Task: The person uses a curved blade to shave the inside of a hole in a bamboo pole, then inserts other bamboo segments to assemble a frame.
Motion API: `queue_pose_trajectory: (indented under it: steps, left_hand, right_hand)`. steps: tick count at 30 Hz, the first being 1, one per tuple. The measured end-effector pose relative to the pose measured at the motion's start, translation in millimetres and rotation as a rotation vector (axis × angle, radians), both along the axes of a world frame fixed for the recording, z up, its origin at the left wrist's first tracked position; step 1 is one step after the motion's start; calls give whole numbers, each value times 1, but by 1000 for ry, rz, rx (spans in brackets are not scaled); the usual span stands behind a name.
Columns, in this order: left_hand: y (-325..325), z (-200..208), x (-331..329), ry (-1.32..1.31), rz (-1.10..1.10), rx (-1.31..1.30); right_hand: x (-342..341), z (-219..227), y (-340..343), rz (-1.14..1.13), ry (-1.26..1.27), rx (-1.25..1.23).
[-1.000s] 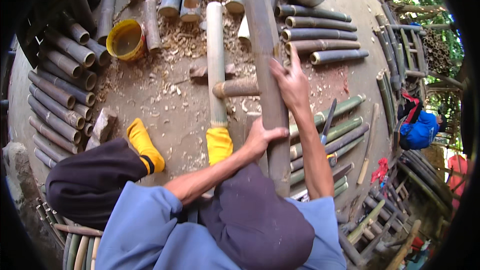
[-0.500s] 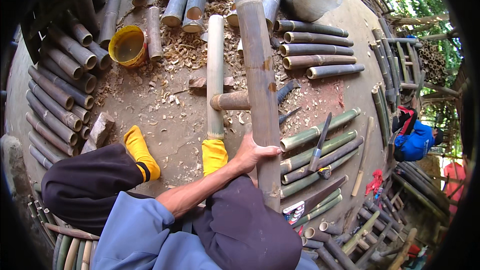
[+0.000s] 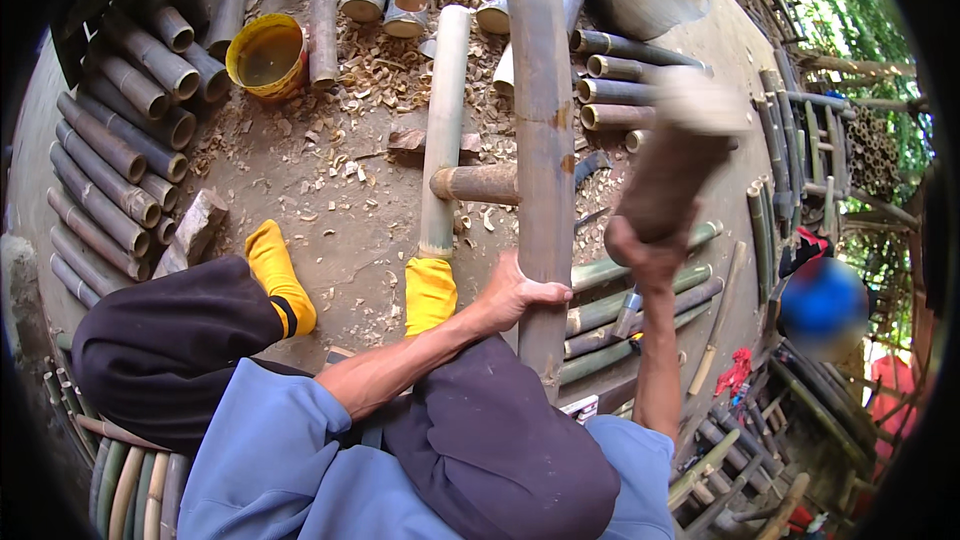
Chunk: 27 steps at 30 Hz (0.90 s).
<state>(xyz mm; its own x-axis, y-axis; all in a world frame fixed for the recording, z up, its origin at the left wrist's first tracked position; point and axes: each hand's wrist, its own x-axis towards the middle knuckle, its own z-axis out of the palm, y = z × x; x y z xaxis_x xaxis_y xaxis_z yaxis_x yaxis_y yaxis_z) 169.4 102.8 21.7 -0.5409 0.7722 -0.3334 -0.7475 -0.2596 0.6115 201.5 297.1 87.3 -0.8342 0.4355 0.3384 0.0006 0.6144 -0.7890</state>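
My left hand [image 3: 513, 296] is closed around the lower part of a long brown bamboo pole [image 3: 543, 130]. A short bamboo crosspiece [image 3: 478, 184] joins this pole to a pale, scraped bamboo pole [image 3: 446, 110] lying to its left. The pale pole's near end rests against my yellow-socked right foot [image 3: 430, 286]. Raised at the right, my right hand [image 3: 655, 258] grips the lower end of a thick brown wooden block [image 3: 672, 175], whose pale top is smeared by motion. The block is apart from the poles.
Cut bamboo lengths [image 3: 110, 175] are stacked at left, with others at the back and right. A yellow bucket [image 3: 268, 48] of murky liquid stands among wood shavings [image 3: 350, 150]. A knife [image 3: 627, 314] lies on green bamboo. A person in blue [image 3: 823, 302] is at far right.
My right hand has come into view at the right, holding up the wooden block. My left hand keeps its grip on the brown pole. The view has shifted slightly.
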Motion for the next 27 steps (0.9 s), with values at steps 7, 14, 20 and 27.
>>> queue_pose_trajectory:
  steps: [7,14,20,27]
  left_hand:
    - [-10,-7,-1,10,-5,-47]
    - [-7,-10,-1,-37,-76,-20]
    - [-13,-6,-5,6,-6,-23]
    - [-9,-17,-5,-36,-76,19]
  right_hand:
    - [-25,32,-27,145,-205,343]
    - [-19,21,-28,200,-316,505]
    - [-16,26,-38,80,-34,153]
    - [-27,54,-49,221,-385,456]
